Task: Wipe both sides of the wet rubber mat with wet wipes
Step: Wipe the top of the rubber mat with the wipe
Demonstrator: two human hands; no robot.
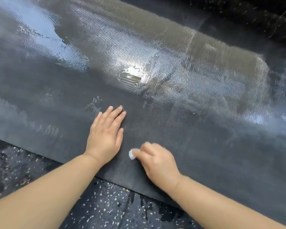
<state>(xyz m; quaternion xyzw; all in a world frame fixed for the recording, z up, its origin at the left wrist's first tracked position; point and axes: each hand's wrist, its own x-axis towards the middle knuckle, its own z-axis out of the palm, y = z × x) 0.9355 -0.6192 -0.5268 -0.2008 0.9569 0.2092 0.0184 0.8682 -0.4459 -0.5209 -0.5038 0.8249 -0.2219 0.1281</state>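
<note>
Even daylight, fairly bright, shadows soft. A white glare patch burns just above centre on the wet rubber mat (pixel 205 138), with paler sheen spreading toward 10 and 3 o'clock. The right hand (pixel 157 161) is smeared by motion blur — the left hand (pixel 106 134) is sharp.

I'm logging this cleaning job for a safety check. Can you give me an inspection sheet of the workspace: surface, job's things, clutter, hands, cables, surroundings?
Surface: dark speckled floor, with wet patches by the mat's near edge.
Job's things: black ribbed mat lies flat on the floor. Its far half shines with water, with a puddle near the middle, and its near strip looks duller. A small white wipe is bunched up.
Clutter: nothing seen.
Hands: left hand rests flat on the mat, fingers straight. Right hand, blurred, grips the wipe against the mat.
Cables: nothing seen.
Surroundings: dark floor beyond the mat's far edge.
</note>
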